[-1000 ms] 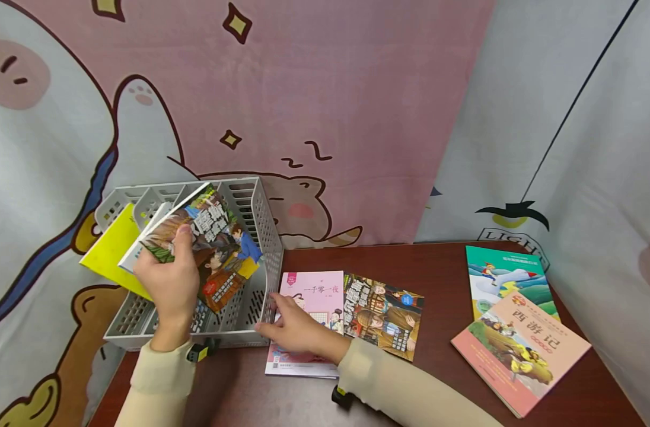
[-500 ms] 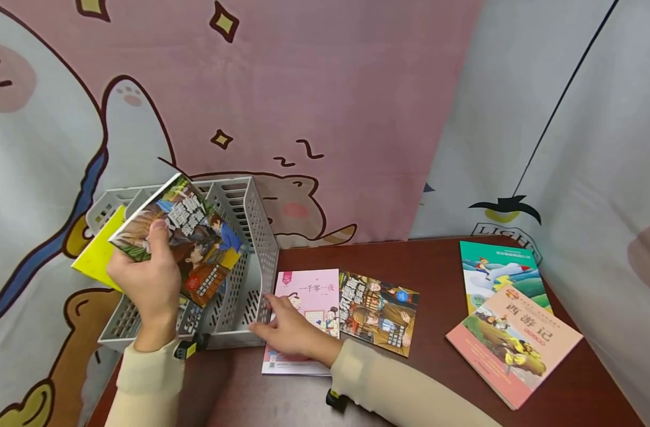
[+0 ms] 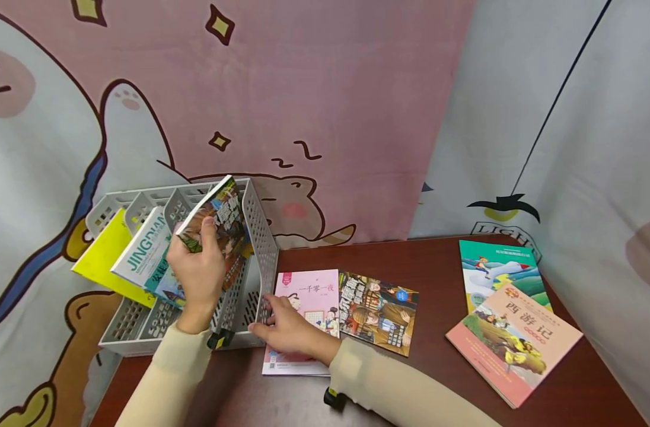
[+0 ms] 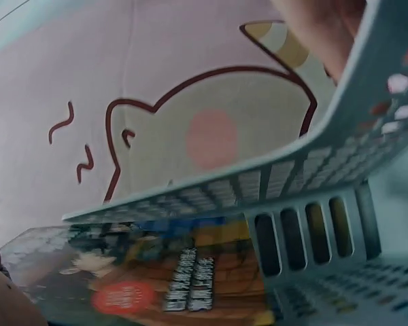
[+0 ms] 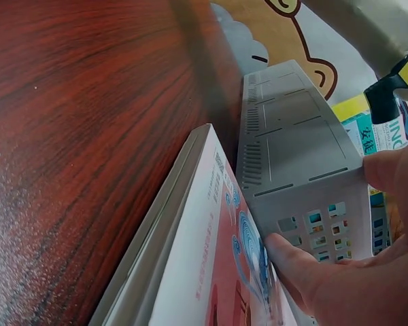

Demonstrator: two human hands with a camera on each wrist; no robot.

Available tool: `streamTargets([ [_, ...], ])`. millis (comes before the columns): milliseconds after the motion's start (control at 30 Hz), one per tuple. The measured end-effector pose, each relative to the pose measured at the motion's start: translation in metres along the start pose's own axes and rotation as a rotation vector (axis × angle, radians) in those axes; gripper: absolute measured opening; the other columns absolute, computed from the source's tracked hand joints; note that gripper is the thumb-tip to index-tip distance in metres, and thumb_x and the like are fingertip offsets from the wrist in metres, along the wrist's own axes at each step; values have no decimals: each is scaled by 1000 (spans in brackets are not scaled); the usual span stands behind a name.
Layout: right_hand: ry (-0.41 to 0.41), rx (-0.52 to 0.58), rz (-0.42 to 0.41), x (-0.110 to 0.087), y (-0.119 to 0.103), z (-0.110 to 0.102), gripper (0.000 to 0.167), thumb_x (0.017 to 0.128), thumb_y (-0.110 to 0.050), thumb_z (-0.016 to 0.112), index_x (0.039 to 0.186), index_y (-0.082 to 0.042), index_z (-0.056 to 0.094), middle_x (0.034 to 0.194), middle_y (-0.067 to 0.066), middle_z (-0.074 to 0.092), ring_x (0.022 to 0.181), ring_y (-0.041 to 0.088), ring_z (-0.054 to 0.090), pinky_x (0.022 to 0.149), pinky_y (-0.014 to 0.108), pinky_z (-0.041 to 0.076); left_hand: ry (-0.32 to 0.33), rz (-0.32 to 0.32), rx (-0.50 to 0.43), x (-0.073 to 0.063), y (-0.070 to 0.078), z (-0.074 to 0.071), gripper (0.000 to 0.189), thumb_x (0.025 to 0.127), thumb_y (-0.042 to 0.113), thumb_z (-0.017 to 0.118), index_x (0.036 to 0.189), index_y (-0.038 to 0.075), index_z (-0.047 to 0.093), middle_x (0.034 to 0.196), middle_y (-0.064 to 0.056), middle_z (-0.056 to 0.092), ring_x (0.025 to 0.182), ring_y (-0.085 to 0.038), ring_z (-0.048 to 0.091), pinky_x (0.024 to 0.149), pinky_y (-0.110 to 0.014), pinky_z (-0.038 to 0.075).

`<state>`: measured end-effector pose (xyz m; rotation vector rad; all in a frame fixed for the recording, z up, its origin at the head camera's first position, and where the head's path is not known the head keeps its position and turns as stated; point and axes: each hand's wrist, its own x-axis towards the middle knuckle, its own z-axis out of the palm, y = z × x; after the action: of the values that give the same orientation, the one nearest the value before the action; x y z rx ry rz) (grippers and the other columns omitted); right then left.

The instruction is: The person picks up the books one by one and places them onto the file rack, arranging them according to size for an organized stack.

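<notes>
A grey perforated file organizer (image 3: 263, 237) stands on the table at the left. My left hand (image 3: 199, 273) grips a dark illustrated book (image 3: 226, 219), tilted over the organizer's right-hand slots. In the left wrist view that book (image 4: 190, 278) lies close along the perforated side wall; its lower edge is hidden. A yellow book (image 3: 103, 255) and a white-and-teal book marked JINGDIAN (image 3: 146, 252) lean in slots to the left. My right hand (image 3: 295, 329) pinches the organizer's right wall near its front corner, one digit on the rim and another on the outer side (image 5: 306, 231).
A pink book (image 3: 316, 281) lies on the table under my right hand, beside a brown illustrated book (image 3: 381, 311). Farther right, a salmon-coloured book (image 3: 517, 344) overlaps a green one (image 3: 498, 267). A printed curtain (image 3: 357, 118) hangs behind the table (image 3: 432, 379).
My left hand has first drifted left, then swung right with the dark book towards the organizer's right side, uncovering the JINGDIAN book. My right hand keeps its place at the wall.
</notes>
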<state>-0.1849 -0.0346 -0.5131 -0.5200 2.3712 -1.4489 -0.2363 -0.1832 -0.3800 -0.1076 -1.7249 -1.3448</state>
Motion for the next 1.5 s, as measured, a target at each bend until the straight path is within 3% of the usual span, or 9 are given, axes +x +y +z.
streamTargets([
  [300, -18, 3, 9, 0, 0, 0, 83, 104, -43, 73, 168, -3, 38, 149, 20, 55, 128, 32, 71, 103, 32, 59, -158, -258, 59, -12, -30, 8, 35, 118, 33, 54, 113, 2, 70, 70, 7, 42, 59, -9, 38, 59, -27, 32],
  [500, -34, -10, 3, 1, 2, -2, 82, 105, -45, 70, 168, -4, 37, 152, 22, 52, 129, 32, 72, 104, 33, 59, -304, -336, 82, -20, -36, 10, 40, 117, 45, 51, 113, 9, 68, 79, 7, 51, 67, -9, 47, 61, -25, 40],
  [600, -40, -21, 6, 1, 3, -2, 82, 105, -46, 70, 168, -4, 38, 152, 22, 52, 128, 31, 71, 106, 34, 58, -361, -361, 49, -23, -38, 12, 43, 117, 47, 50, 105, 8, 64, 73, 7, 51, 59, -9, 46, 54, -26, 40],
  [667, -41, -25, 8, 1, 3, -2, 81, 105, -46, 70, 167, -5, 38, 151, 22, 52, 127, 30, 71, 107, 35, 58, -400, -378, 10, -24, -40, 13, 40, 118, 45, 48, 114, 9, 65, 69, 1, 45, 52, -11, 39, 48, -28, 35],
  [867, -33, -37, 13, 2, 3, -2, 82, 104, -48, 71, 166, -5, 39, 152, 22, 53, 125, 28, 70, 108, 37, 57, -513, -458, 22, -28, -46, 12, 49, 120, 40, 42, 169, 32, 41, 125, -3, 64, 83, -9, 49, 77, -24, 43],
  [1200, -35, -65, 25, 1, 2, -3, 85, 104, -52, 69, 167, -4, 39, 156, 21, 52, 135, 31, 62, 118, 47, 53, -656, -552, 59, -32, -52, 11, 54, 120, 45, 38, 172, 34, 27, 143, -13, 54, 97, -21, 49, 85, -33, 43],
  [1333, -27, -76, 17, 2, 2, -3, 86, 104, -52, 69, 167, -3, 39, 157, 21, 51, 139, 31, 60, 120, 48, 52, -727, -581, 83, -35, -55, 9, 58, 121, 41, 38, 175, 33, 19, 156, -25, 50, 119, -31, 59, 95, -42, 52],
  [1400, -27, -73, 16, 2, 3, -3, 86, 104, -52, 69, 167, -3, 38, 158, 21, 51, 139, 31, 60, 120, 48, 52, -754, -573, 96, -35, -56, 8, 61, 120, 40, 40, 176, 31, 16, 170, -21, 42, 141, -33, 54, 108, -48, 50],
  [1500, -33, -59, 18, 2, 5, -2, 86, 104, -51, 70, 168, -3, 38, 159, 21, 50, 137, 31, 62, 118, 47, 52, -755, -529, 137, -34, -57, 6, 65, 118, 41, 47, 176, 28, 19, 164, -22, 49, 135, -38, 59, 103, -52, 52],
])
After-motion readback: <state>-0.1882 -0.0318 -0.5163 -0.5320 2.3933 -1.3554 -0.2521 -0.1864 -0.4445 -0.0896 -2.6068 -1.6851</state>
